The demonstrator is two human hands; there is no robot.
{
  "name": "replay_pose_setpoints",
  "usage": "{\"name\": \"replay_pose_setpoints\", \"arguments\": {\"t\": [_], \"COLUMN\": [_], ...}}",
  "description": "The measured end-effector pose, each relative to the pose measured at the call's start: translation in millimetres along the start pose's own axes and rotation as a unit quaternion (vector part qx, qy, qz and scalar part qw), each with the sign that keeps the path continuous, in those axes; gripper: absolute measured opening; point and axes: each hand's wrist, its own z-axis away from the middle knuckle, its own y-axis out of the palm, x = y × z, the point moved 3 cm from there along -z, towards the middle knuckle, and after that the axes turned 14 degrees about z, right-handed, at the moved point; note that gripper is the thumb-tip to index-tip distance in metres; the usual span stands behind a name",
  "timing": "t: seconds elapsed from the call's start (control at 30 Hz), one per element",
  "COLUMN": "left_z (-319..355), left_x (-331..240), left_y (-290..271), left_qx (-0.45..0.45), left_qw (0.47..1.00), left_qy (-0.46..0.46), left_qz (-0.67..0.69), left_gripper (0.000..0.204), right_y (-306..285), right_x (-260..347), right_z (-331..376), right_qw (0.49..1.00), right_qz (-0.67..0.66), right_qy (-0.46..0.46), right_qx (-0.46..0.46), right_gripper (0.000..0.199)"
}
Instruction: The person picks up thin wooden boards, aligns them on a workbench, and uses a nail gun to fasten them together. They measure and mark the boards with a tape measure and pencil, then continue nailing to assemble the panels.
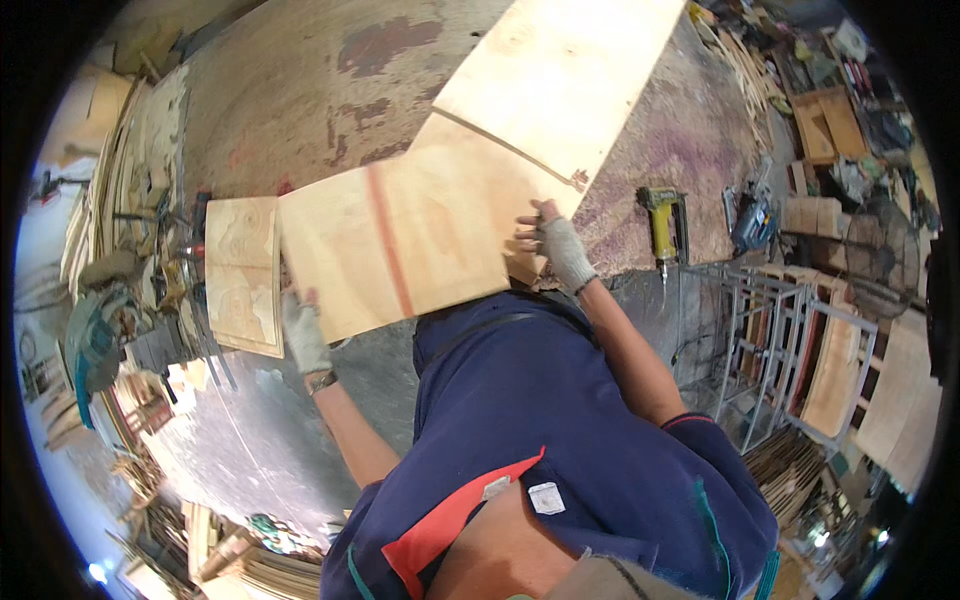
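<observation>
A pale plywood board [340, 240] with a reddish stripe across it lies slanted at the near edge of the workbench, partly over the edge. My left hand [306, 332], in a fingerless work glove, grips its lower left corner, thumb on top; the fingers underneath are hidden. My right hand [558, 245], gloved the same way, is at the board's right end with fingers spread; whether they touch the wood I cannot tell. Beyond it lies a larger plywood panel [560, 75]. A smaller wooden panel [243, 275] sits just left of the striped board.
A yellow-green nail gun [662, 225] and a blue power tool [752, 222] lie on the worn workbench [290, 110] to the right. Metal frames [770, 320] stand at the right, near a fan [885, 250]. A teal saw [88, 340] and stacked wood strips are at the left.
</observation>
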Motion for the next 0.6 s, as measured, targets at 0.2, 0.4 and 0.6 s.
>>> {"name": "replay_pose_setpoints", "arguments": {"t": [0.2,0.4,0.6], "left_z": [-52,-99,-109], "left_x": [13,19,15], "left_y": [133,189,215], "left_qx": [0.182,0.24,0.235], "left_qw": [0.979,0.941,0.936], "left_qy": [0.036,0.094,0.126], "left_qz": [-0.078,-0.217,-0.229], "left_gripper": [0.032,0.04,0.04], "right_y": [-31,-49,-46], "right_x": [-1,-30,-29], "right_z": [10,13,10], "right_qw": [0.889,0.888,0.906], "right_qz": [0.423,0.392,0.345], "right_qy": [-0.051,-0.05,-0.041], "right_qx": [-0.166,-0.237,-0.244], "right_gripper": [0.058,0.057,0.059]}}
